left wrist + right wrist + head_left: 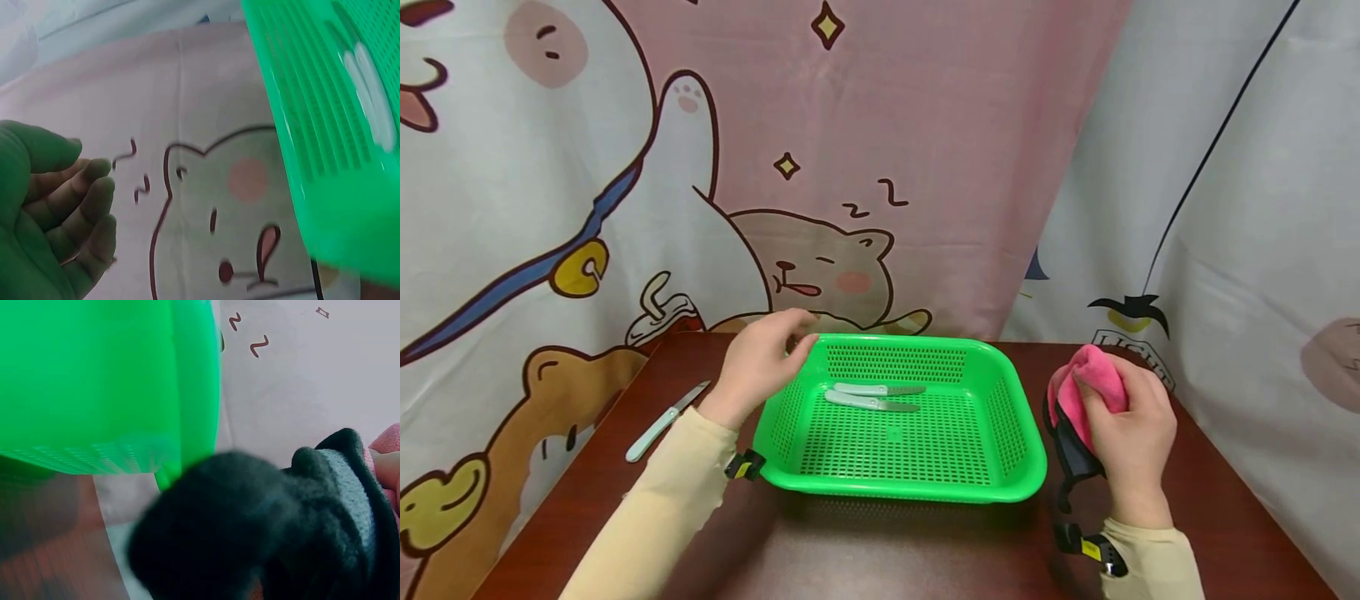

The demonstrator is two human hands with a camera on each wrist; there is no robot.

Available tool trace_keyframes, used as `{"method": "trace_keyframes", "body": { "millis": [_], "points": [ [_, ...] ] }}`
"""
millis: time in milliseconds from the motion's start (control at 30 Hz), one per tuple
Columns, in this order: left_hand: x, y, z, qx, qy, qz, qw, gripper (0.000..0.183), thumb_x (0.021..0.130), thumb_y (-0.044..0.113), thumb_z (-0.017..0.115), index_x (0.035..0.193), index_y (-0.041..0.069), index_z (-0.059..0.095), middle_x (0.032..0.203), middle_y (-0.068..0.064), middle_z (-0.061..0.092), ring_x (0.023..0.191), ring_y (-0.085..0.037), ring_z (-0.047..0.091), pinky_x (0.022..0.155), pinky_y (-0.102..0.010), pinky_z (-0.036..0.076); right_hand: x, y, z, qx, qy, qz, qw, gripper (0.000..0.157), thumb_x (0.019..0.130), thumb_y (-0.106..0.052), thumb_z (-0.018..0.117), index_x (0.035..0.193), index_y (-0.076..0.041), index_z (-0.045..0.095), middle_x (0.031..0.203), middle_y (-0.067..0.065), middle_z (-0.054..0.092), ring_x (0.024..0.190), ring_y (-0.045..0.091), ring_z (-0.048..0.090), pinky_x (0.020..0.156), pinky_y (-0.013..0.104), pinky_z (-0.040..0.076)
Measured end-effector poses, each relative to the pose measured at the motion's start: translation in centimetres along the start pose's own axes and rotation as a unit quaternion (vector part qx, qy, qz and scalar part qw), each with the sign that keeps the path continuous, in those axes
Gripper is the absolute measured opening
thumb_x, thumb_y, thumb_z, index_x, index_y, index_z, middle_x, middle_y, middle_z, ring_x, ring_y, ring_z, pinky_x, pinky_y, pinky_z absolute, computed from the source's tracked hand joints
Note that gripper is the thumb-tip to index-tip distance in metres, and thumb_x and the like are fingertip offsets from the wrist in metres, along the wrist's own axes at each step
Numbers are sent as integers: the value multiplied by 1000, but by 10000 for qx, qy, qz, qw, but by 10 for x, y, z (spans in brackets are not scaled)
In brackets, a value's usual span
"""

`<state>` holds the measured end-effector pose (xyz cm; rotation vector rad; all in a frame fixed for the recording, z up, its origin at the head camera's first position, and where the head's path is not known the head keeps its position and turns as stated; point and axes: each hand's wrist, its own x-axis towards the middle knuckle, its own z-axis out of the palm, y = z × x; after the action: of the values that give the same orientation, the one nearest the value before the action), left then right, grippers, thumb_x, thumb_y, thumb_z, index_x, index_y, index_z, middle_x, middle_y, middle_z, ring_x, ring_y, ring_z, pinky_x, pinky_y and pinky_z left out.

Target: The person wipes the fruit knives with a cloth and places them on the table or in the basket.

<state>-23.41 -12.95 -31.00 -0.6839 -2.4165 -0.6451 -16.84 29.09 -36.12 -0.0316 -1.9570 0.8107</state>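
What the right hand [1133, 429] covers of the pink-and-dark cloth [1072, 407] is hidden; in the right wrist view the cloth's dark end is blurred. This hand grips the cloth at three o'clock from the green basket [895, 490]. The left hand [766, 360], at ten o'clock, hides one basket corner — its fingers are loosely bent, the thumb standing apart. Inside the basket, toward eleven o'clock, lie two knives [867, 402]; a third knife [658, 429] rests on the table [925, 554] at nine o'clock.
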Motion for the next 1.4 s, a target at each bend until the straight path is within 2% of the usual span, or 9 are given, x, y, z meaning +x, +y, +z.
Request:
{"method": "trace_keyframes", "body": {
  "millis": [233,500,667,833,967,1200,1400],
  "points": [
    [-26,-35,-20,283,407,-519,9974,19,94,16,67,112,8,68,90,-5,67,71,-21,58,59,-39,46,0,3,-1,-85,-66,35,9999,38,79,-6,83,115,-2,70,108,19,65,98,0,45,80,12,32],
    [-58,-73,-23,555,320,-1087,9920,27,93,15,67,116,1,64,92,-13,67,75,-28,61,62,-46,50,0,6,-2,-168,-173,60,9997,39,80,-8,83,116,-3,71,109,18,65,97,6,47,80,11,31],
    [-72,-94,-21,570,98,-1486,9872,29,94,15,67,117,-1,63,96,-17,67,78,-31,62,65,-50,52,-1,7,-4,-255,-242,109,9993,39,80,-9,83,117,-4,71,109,17,66,96,13,49,79,11,30],
    [-85,-115,-20,637,-247,-1810,9811,32,93,16,67,117,-4,61,99,-21,66,82,-35,63,68,-53,51,-2,9,-4,-240,-245,82,9994,39,79,-8,83,116,-4,71,108,17,66,96,11,48,79,12,31],
    [-94,-130,-20,679,-572,-2071,9743,34,94,16,66,118,-7,59,102,-24,65,85,-38,63,71,-55,51,-2,10,-4,-217,-247,36,9995,39,78,-7,83,115,-3,70,107,18,65,95,8,47,79,12,31],
    [-105,-151,-19,879,-982,-2445,9607,46,92,19,66,123,-14,54,117,-36,58,101,-50,58,82,-63,47,-2,10,-4,-240,-267,45,9993,39,79,-6,82,116,-3,70,107,18,65,95,10,47,79,13,31],
    [-116,-167,-20,970,-1442,-2727,9463,60,90,29,70,126,-15,51,119,-39,54,102,-52,56,76,-65,48,-3,10,-4,-242,-281,59,9993,39,79,-7,83,116,-3,70,107,17,66,95,10,47,79,13,31]
  ]
}}
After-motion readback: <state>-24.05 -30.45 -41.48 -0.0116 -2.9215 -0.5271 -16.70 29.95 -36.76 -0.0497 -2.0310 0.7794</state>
